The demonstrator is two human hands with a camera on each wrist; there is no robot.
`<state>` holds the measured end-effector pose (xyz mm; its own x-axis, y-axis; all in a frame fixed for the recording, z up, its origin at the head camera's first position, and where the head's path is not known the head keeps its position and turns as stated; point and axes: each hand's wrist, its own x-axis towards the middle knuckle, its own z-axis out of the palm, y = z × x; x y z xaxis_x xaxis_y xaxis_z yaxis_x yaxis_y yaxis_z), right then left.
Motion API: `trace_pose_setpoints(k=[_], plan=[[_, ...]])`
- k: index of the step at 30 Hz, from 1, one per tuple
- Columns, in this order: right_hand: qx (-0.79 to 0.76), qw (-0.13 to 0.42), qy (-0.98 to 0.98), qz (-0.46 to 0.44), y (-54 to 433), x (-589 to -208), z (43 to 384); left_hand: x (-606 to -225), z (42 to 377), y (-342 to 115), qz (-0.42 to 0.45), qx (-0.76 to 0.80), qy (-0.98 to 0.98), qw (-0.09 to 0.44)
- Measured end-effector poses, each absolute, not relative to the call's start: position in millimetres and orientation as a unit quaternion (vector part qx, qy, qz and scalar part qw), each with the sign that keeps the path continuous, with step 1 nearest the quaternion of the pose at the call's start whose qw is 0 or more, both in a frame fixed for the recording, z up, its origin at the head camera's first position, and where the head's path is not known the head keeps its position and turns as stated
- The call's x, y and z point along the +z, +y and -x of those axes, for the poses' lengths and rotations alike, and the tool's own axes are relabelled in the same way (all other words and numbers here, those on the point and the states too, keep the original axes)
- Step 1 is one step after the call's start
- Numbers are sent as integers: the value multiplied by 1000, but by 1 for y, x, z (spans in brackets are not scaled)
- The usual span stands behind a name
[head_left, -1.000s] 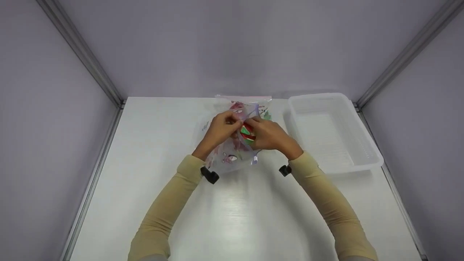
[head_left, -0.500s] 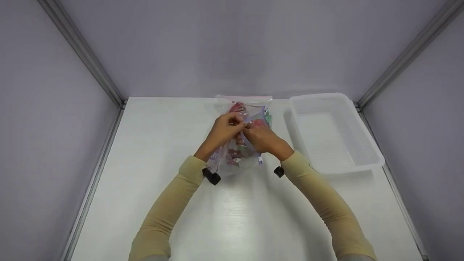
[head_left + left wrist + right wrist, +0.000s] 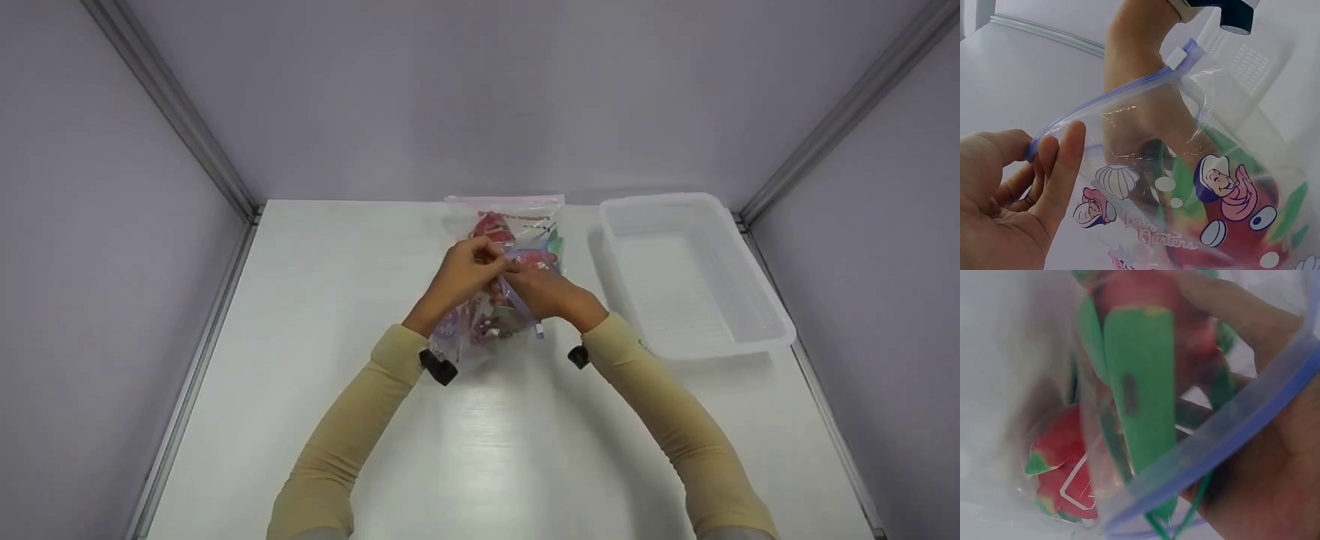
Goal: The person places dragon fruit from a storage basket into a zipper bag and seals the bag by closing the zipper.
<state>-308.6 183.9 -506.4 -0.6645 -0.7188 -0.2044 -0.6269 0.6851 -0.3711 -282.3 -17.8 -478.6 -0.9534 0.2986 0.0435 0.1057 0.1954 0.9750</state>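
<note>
In the head view my left hand [image 3: 465, 277] holds up the mouth of a clear printed zip bag [image 3: 499, 326]. The left wrist view shows the thumb and fingers pinching the bag's purple zip edge [image 3: 1109, 93]; a white slider [image 3: 1176, 58] sits at its other end. My right hand [image 3: 551, 291] reaches through the mouth into the bag. Inside, its thumb and fingers grip a red thing with green leaf-like flaps [image 3: 1145, 382]. Another red piece with green tips [image 3: 1067, 464] shows behind plastic in the right wrist view.
A second clear zip bag [image 3: 517, 206] with red and green contents lies behind the hands. To the right stands a white plastic basket [image 3: 671, 289]. Grey panels [image 3: 480, 97] border the white table [image 3: 480, 457] at the back and sides.
My right hand has moved left and into the bag with the red and green thing, which was at the bag's mouth. The left hand has barely moved.
</note>
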Motion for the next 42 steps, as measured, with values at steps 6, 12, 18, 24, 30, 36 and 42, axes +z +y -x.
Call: trace_pose_setpoints(k=[6,12,18,24,30,36,42], plan=[[-180,202,887,373,187,-512,314,-482,283,-17,-138,617,771,76],[-217,212,874,379,191,-515,316,-483,282,-17,-134,621,767,83],[-249,218,865,376,197,-516,317,-483,282,-18,-136,630,760,82],[-271,201,865,371,207,-510,312,-483,281,-16,-106,636,759,89],[-300,176,867,357,218,-504,302,-485,281,-15,-103,642,754,92],[-316,131,873,347,228,-502,292,-486,279,-14,-120,658,737,97],[-336,49,884,322,239,-503,277,-488,279,-12,-124,660,735,94]])
